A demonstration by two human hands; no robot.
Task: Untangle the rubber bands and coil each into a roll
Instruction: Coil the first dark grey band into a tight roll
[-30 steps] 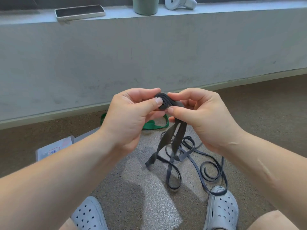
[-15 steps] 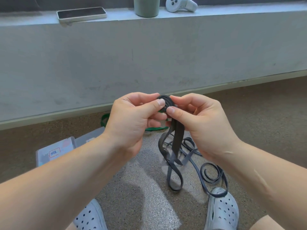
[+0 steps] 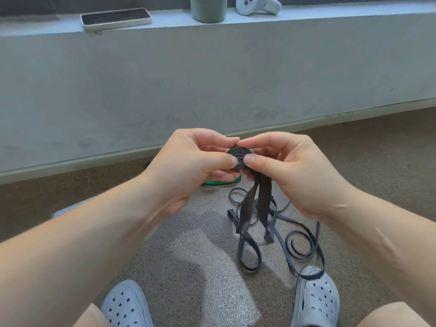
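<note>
Raised together above the speckled floor [image 3: 188, 256], wrists angled inward, knuckles up: left hand [image 3: 188, 166] and right hand [image 3: 290, 171], both pinching the roll [image 3: 238, 155] between thumb tips and curled fingers. Matte black, flat, wound into a tight spiral disc. Hanging below, the black rubber band [image 3: 263, 204] in two limp strips, ending in loose curls beside a perforated grey shoe [image 3: 316, 300]. Green band [image 3: 220, 182] lying on the floor beyond.
</note>
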